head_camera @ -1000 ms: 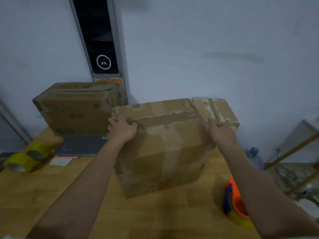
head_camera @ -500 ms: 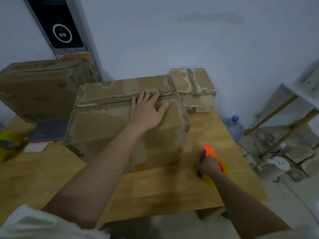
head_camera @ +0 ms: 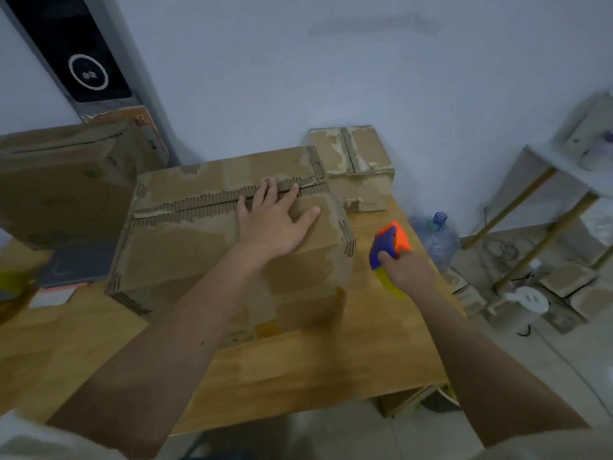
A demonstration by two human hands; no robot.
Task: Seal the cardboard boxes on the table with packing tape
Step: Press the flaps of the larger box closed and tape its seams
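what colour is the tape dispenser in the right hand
The tape dispenser in the right hand is orange and blue, shown in the head view.

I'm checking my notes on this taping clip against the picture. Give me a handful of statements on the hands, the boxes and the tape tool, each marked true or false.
1. The left hand lies flat on top of the middle cardboard box, fingers across its centre seam. True.
2. The right hand is empty. False: it grips the orange and blue tape dispenser.
3. The dispenser is pressed onto the box seam. False: it is held beside the box, to its right over the wooden table.
4. A smaller cardboard box sits behind the middle box by the wall. True.
5. A water bottle stands on the table. False: it is on the floor past the table's edge.
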